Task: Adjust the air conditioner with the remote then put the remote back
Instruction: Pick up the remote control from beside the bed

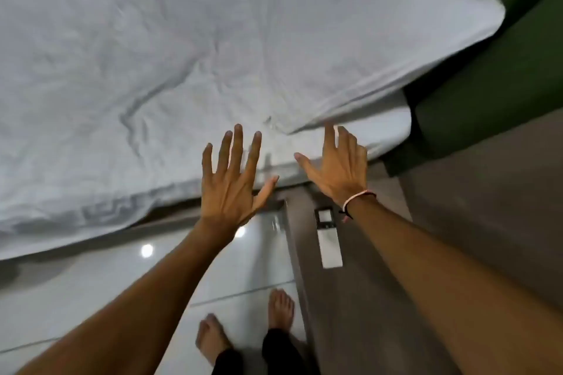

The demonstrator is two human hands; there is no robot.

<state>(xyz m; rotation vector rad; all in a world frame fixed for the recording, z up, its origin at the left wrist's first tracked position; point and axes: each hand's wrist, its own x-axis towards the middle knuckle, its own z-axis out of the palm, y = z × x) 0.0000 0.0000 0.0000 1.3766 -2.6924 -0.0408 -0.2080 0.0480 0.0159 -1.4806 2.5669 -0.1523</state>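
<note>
Beside the bed [152,70], remote [328,237] lies on ledge [380,298]; both hands empty.

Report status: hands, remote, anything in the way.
Left hand and right hand open, empty, over the bed edge. Remote flat on the grey side table, untouched. Path clear.

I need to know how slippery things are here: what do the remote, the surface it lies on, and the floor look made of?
The remote looks like white, smooth plastic, with a pale screen at its far end. The surface under it seems to be grey-brown matte laminate or wood; blur hides any grain. The floor looks like glossy pale tile: it mirrors ceiling lights and shows a thin grout line.
</note>
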